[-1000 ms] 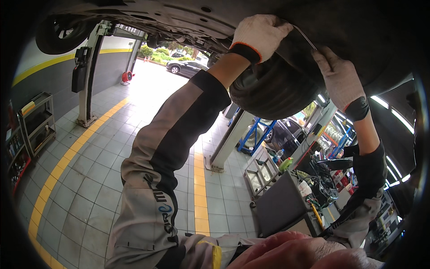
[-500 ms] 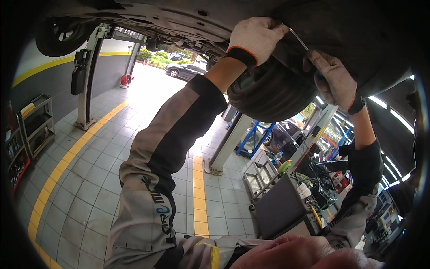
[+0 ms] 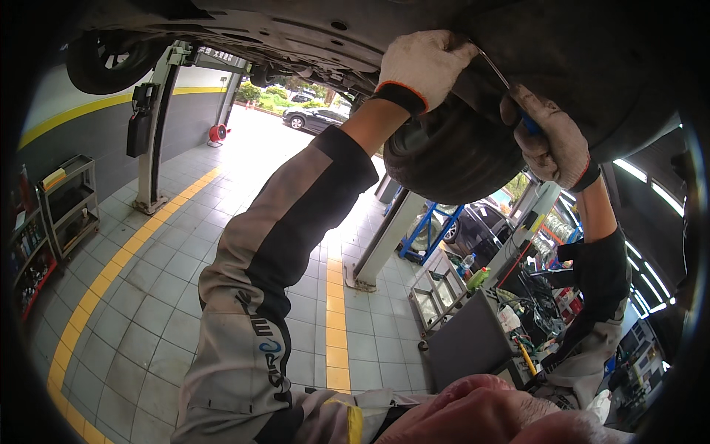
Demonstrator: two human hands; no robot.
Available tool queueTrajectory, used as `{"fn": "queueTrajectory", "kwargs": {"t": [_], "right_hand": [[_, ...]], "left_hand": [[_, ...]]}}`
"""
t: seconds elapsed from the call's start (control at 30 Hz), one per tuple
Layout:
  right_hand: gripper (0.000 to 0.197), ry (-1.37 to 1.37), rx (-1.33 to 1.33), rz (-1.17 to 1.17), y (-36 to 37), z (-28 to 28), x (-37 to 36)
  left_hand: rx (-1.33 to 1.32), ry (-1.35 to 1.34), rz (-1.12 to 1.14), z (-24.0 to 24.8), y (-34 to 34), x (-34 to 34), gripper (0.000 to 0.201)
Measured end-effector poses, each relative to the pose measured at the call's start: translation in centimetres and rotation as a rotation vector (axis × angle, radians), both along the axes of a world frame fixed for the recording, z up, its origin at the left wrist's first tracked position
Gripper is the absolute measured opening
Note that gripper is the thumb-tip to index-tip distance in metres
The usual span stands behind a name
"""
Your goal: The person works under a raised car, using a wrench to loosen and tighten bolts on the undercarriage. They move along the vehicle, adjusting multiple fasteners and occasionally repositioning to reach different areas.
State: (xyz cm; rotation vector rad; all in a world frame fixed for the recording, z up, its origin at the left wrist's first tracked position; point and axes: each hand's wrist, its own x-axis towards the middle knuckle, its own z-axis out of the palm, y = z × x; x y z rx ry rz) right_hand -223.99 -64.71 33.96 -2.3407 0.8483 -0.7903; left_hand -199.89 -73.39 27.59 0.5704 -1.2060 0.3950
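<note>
Tool [image 3: 496, 69] upper right of frame; likely light, stiff, shaft maybe slick, best taken by its blue handle [image 3: 529, 123]. Right hand [image 3: 553, 140] wraps handle; left hand [image 3: 425, 66] bunched near tip, can't tell if gripping.

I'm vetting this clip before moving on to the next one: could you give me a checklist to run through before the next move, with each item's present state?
1. Right hand closed around the blue handle: ok.
2. Metal shaft running from the handle side up toward the left hand: ok.
3. Shaft's far end seated: cannot tell; it disappears by the left hand.
4. White gloves on both hands: ok.
5. Tire beside the hands clear of the tiled floor: ok.
6. Clear view of the spot being worked: not ok; it lies in deep shadow.
</note>
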Motion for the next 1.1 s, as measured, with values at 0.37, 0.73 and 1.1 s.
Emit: {"fn": "queueTrajectory", "kwargs": {"t": [0.37,0.73,1.1], "right_hand": [[0.048,0.435,-1.374,-0.567,-4.5,-1.2,-0.3],[0.049,0.064,-0.148,-0.032,-2.2,0.6,-0.9],[0.056,0.019,-0.419,-0.174,-5.1,-0.7,0.4]], "left_hand": [[-0.026,-0.027,0.031,-0.1,-0.1,-0.1,0.048],[-0.015,-0.062,0.152,-0.1,-0.3,0.1,0.047],[-0.042,-0.066,0.127,0.2,-0.5,-0.2,0.043]]}}
